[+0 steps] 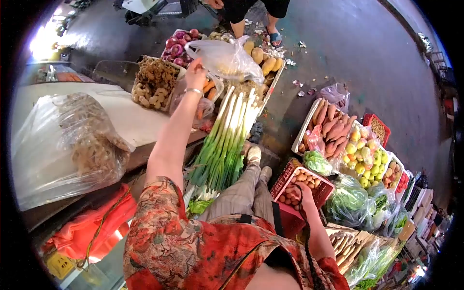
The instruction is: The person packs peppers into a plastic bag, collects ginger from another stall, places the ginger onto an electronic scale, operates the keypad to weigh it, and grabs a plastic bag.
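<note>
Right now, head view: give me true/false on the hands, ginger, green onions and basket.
1. The left hand is at the clear plastic bag. True.
2. The ginger lies right of the green onions in the picture. False: left.
3. The right hand is at the red basket. True.
4. The bracelet is on the right wrist. False: left wrist.
5. The green onions' white ends point away from the wearer. True.

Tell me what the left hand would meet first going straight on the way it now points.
The left hand would most likely meet the clear plastic bag first; its fingers appear right at the bag's edge, though the picture leaves actual contact unclear.
</note>
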`<action>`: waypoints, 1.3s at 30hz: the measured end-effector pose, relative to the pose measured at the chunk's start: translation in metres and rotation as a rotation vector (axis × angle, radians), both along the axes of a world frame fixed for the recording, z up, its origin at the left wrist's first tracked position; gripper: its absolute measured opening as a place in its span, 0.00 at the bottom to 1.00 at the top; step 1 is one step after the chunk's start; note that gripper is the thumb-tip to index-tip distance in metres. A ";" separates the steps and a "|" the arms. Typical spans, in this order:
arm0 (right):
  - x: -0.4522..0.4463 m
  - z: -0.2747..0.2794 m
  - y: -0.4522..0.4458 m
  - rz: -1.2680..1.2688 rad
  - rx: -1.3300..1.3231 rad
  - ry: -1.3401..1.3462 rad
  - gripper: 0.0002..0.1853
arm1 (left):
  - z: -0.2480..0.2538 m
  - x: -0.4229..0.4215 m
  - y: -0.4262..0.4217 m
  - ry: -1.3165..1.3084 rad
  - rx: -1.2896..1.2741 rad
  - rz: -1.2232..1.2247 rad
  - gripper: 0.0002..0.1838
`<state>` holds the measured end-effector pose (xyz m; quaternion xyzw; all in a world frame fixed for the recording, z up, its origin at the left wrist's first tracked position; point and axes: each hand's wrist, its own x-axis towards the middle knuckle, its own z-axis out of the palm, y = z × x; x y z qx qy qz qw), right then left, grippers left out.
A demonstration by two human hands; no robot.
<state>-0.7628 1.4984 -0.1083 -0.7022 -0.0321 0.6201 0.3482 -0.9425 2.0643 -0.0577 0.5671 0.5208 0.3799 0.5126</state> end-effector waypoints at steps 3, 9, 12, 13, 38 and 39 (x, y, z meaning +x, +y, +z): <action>-0.008 -0.005 -0.046 0.096 -0.154 -0.106 0.18 | -0.012 -0.018 -0.039 0.016 -0.048 0.033 0.18; -0.014 0.044 -0.047 -0.232 -0.215 0.108 0.14 | -0.124 -0.117 -0.183 0.583 -0.096 -0.180 0.13; -0.022 0.037 -0.058 -0.146 -0.230 0.049 0.15 | -0.112 -0.161 -0.269 0.681 -0.326 -0.531 0.18; -0.026 0.031 -0.065 -0.145 -0.225 0.045 0.15 | -0.105 -0.177 -0.294 0.612 -0.475 -0.550 0.19; -0.004 0.089 -0.154 -0.535 -0.078 0.102 0.14 | 0.050 -0.160 -0.344 0.473 -0.905 -0.430 0.23; -0.002 0.093 -0.162 -0.532 -0.086 0.089 0.15 | 0.050 -0.158 -0.345 0.468 -0.889 -0.429 0.23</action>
